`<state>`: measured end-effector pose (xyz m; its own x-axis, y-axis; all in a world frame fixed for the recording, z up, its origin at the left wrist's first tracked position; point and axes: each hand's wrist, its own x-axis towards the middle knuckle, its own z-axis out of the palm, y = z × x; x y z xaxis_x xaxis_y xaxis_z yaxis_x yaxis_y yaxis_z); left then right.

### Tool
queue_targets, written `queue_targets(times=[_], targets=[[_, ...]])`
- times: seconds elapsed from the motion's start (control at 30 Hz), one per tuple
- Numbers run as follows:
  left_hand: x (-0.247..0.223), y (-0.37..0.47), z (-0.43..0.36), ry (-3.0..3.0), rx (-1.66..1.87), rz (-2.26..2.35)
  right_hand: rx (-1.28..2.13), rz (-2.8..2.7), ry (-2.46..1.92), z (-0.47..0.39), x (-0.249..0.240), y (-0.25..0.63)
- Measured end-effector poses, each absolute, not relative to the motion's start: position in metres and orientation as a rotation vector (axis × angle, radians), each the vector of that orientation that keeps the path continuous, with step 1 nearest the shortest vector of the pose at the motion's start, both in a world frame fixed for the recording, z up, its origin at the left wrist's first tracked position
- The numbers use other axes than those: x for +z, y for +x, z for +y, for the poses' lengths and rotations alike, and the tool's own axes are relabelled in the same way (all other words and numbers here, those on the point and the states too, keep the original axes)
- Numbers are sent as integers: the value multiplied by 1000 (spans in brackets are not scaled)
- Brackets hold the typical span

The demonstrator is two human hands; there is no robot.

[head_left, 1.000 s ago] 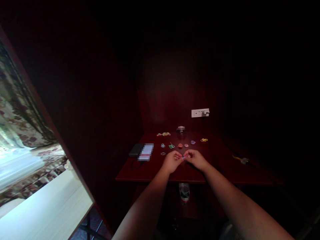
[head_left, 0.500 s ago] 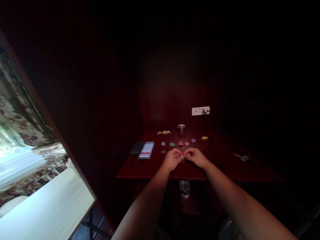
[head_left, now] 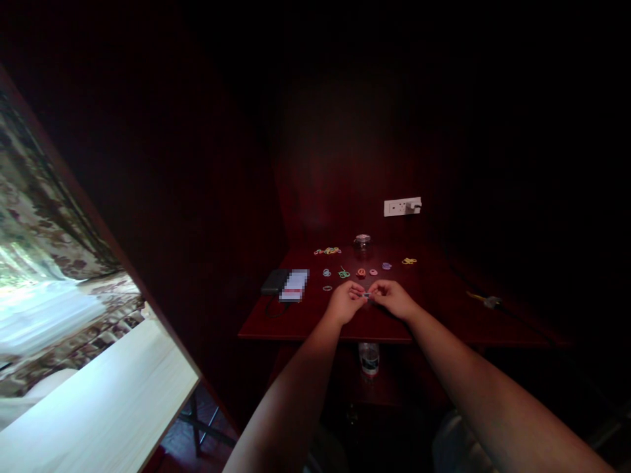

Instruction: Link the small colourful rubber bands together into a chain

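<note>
Head view: our left hand point(head_left: 346, 303) and right hand point(head_left: 395, 300) pinch a bluish band point(head_left: 367, 295) near the worktop's front edge point(head_left: 276, 337), likely light, stretchy, best held by opposite ends.

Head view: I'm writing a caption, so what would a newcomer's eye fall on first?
Probably the pale tabletop at the lower left, bright against the dark surroundings, below a patterned curtain. Next, the left hand and right hand near the middle, close together over the dark red desk, pinching a small bluish piece. Beyond them lie small coloured loops, with a white socket on the wall behind.
</note>
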<state>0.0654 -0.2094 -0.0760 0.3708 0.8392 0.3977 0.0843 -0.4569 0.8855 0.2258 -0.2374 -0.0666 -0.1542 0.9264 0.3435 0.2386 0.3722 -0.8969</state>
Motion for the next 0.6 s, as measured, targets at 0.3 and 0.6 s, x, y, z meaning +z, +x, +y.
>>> queue_targets(times=[0.3,0.6], targets=[[-74,66,-210,1766,1154,772,861,-1559,-1072,-239,-63,225],[-74,66,-208,1761,1201,782,832,-1589,-1070,-240,-62,227]])
